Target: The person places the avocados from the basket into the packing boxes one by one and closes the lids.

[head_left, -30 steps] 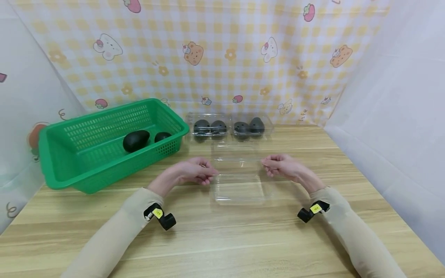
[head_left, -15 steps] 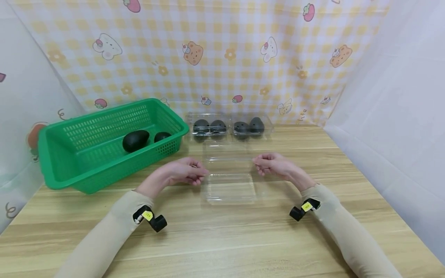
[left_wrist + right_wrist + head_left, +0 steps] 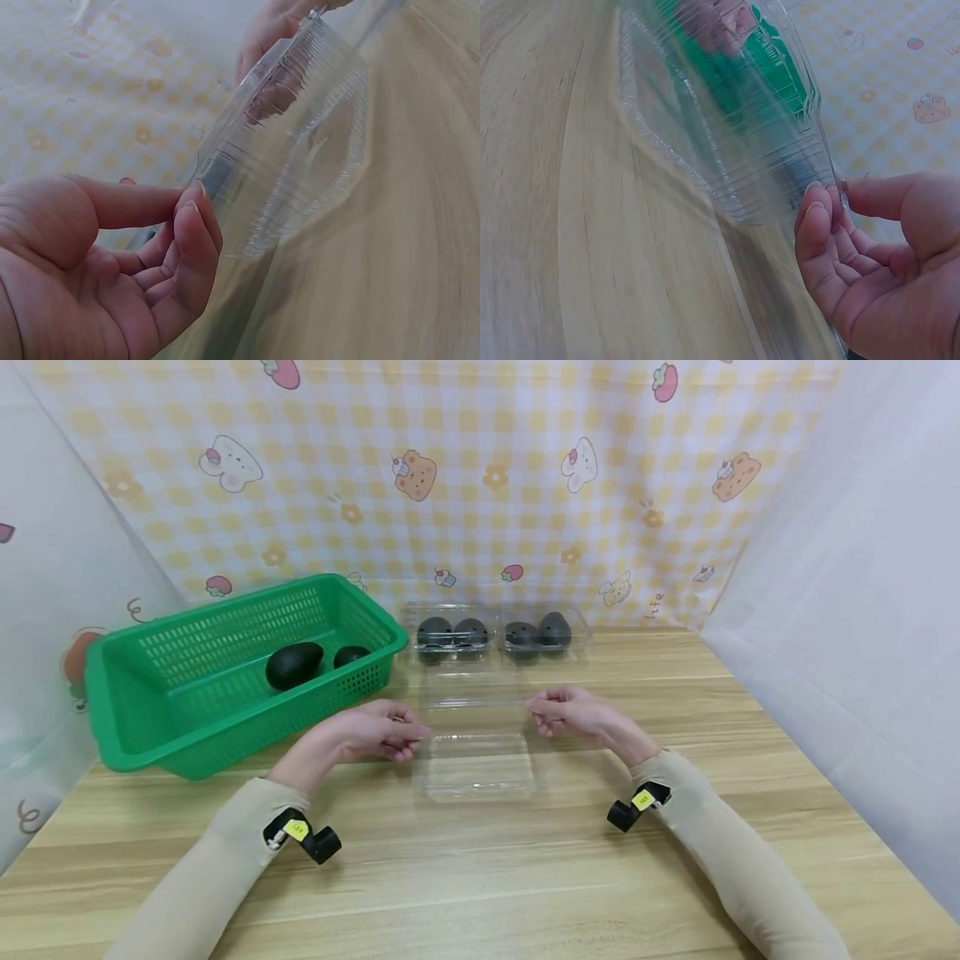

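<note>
A clear plastic clamshell box [image 3: 480, 764], its lid folded open toward the back, lies between my two hands. My left hand [image 3: 378, 731] pinches its left edge between thumb and index finger; the left wrist view shows the grip on the thin rim [image 3: 196, 169]. On the opposite side my right hand [image 3: 573, 712] pinches the right edge in the same way. In the right wrist view the ribbed clear wall [image 3: 727, 142] of the box stands close over the wooden table. No contents show inside the box.
A green basket [image 3: 180, 743] with two avocados, one of them this dark one [image 3: 294, 665], stands at the left. Behind the open box, two closed clear boxes [image 3: 495, 610] hold dark avocados [image 3: 555, 631] against the checked curtain [image 3: 495, 527].
Both hands have moved left together, carrying the open clamshell box leftward with them. The basket and the closed boxes have stayed in place.
</note>
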`<control>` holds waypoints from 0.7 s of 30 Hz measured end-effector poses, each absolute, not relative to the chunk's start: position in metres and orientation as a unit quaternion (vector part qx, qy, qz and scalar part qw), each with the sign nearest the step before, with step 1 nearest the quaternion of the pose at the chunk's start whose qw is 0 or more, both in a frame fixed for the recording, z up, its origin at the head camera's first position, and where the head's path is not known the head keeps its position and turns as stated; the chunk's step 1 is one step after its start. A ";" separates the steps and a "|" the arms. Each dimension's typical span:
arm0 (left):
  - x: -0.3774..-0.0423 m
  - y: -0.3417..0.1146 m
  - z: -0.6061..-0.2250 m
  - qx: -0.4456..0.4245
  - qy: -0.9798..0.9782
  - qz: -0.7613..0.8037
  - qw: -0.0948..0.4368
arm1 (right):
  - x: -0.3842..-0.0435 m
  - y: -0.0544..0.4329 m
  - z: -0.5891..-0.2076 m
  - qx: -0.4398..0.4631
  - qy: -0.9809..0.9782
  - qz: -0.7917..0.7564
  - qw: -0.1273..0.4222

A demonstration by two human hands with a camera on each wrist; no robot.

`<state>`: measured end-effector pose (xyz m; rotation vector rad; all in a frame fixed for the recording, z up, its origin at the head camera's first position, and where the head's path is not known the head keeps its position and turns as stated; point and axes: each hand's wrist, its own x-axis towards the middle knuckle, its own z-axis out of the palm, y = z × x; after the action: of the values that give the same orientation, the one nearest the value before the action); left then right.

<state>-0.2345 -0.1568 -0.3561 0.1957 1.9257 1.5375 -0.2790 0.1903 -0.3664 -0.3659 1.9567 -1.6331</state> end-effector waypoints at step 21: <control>-0.230 -0.170 -0.351 0.067 0.747 0.581 0.316 | -0.282 0.175 -0.368 -0.138 0.730 -0.609 0.277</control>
<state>-0.2296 -0.1698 -0.3507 0.1764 1.9681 1.5295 -0.2824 0.1745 -0.3680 -0.3701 1.9596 -1.6364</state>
